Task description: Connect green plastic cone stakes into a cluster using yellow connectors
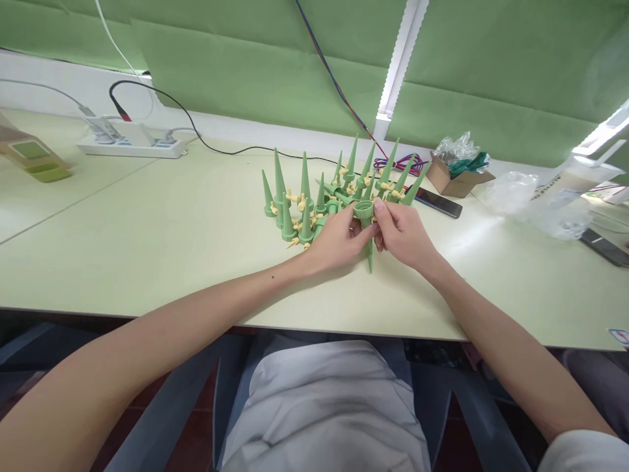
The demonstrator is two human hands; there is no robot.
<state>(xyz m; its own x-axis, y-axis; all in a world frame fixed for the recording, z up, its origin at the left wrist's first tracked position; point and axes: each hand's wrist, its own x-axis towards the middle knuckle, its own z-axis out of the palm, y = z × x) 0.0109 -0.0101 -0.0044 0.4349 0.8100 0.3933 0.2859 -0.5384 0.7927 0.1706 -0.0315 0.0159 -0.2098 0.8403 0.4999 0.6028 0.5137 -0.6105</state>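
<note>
A green plastic plant watering spike (364, 210) is held between my two hands, its threaded open collar facing up and its pointed tip down over the table. My left hand (339, 237) is closed around its left side, thumb across the shaft. The fingers of my right hand (400, 231) pinch it on the right, just below the collar; what lies under those fingertips is hidden. Behind and to the left, several similar green spikes (304, 180) stand points up with small yellow valves (301, 202) on them. A few more green pieces lie on their sides among them.
A black phone (439, 202) lies right of the spikes, near a small cardboard box (455, 178) with plastic wrap. Clear bags and a drink cup (570, 180) stand farther right. A power strip (132, 147) and a black cable (236, 152) run along the table's back.
</note>
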